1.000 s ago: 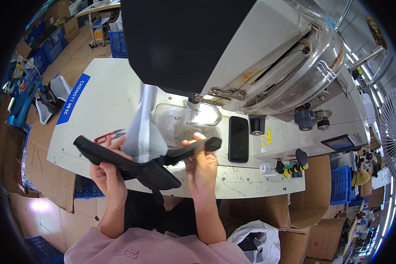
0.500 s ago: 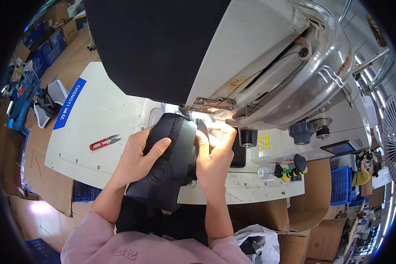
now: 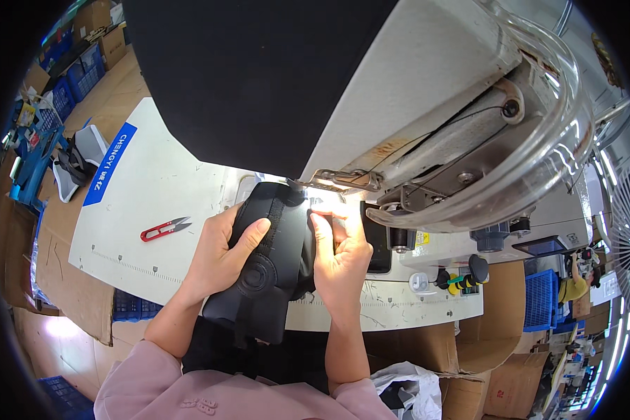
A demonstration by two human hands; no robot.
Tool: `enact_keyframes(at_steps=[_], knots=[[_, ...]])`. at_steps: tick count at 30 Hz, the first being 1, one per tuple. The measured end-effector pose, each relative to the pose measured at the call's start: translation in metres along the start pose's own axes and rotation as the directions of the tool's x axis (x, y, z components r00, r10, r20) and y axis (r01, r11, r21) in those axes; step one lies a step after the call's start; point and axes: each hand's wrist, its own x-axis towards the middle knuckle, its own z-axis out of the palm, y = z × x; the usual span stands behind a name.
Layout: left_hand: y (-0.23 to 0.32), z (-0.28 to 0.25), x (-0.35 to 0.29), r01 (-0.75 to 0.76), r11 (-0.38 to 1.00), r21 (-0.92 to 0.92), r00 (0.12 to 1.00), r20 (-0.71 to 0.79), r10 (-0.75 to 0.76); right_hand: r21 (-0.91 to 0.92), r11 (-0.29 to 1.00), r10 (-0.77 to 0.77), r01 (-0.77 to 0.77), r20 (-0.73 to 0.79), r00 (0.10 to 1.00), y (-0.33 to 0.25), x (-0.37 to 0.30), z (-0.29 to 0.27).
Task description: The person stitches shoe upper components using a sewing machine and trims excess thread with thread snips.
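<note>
A person in a pink top sat at a white sewing table (image 3: 185, 189), both bare hands on a curved black piece (image 3: 276, 262) with a raised round ring on its surface. A second earlier the piece had been held tilted over the near part of the table, with pale grey cloth showing beside it; now it stood with its far end at the working area below the head of a large sewing machine (image 3: 388, 87), and its near end reached out past the table edge toward the lap. The left hand (image 3: 220, 255) was clamped on the piece's left side, thumb pressed on top. The right hand (image 3: 343, 252) was closed at the right edge, thumb against it, fingertips partly lost in bright light. Since half a second before, the grip had hardly altered. The work therefore appeared to have passed from handling to being steadied at the machine; whether any stitching was under way could not be told. Red-handled snips (image 3: 165, 229) lay to the left, untouched.
</note>
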Motion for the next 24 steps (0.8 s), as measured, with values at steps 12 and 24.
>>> enact_keyframes(at_steps=[12,24], knots=[[0.005,0.002,0.001,0.012,0.998,0.063,1.0,-0.017,-0.011,-0.07,0.996,0.053,-0.055,-0.025,0.998,-0.015,0.004,-0.001],[0.004,-0.001,0.004,0.007,0.998,0.061,1.0,-0.013,-0.007,-0.027,0.991,0.132,-0.133,-0.044,0.99,-0.017,0.002,0.0]])
